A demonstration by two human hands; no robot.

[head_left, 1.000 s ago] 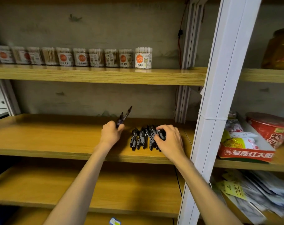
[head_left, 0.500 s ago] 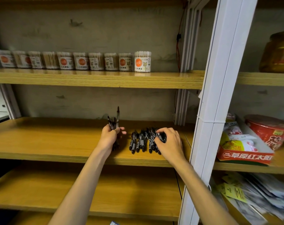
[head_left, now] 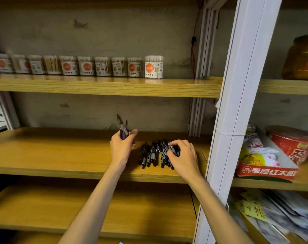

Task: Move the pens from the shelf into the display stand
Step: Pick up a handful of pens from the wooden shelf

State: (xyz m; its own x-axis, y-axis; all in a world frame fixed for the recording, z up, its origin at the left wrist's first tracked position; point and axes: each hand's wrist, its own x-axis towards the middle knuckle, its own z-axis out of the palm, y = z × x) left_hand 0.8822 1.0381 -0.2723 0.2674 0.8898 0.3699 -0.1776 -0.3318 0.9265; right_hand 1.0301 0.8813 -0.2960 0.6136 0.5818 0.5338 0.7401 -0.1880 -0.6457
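Where the white upright post (head_left: 237, 103) splits the view, the wooden shelving runs in tiers to either side, and the middle shelf (head_left: 53, 155) carries the task's things. To the right of the post stands a red-and-white carton (head_left: 265, 170) printed with 草原红太阳, packed with sachets, and beside it a red instant-noodle bowl (head_left: 294, 143) with large white characters that are cut off. An amber jar (head_left: 301, 57) sits on the tier above it, blurred. On the upper left tier a row of cotton-swab tubs (head_left: 104, 66) lines the back; the rightmost tub (head_left: 154, 66) has an orange round logo, and its small print is too fine to read. Loose paper packets (head_left: 272, 213) lie on the lowest right tier.

The pile of black pens (head_left: 153, 154) lies on the middle shelf near the post. The right hand (head_left: 184, 155) rests on the pile's right side, fingers curled round several pens. The left hand (head_left: 122, 147), just left of the pile, grips a small bunch of pens (head_left: 123, 125) held upright above the shelf, fingers closed round their barrels.
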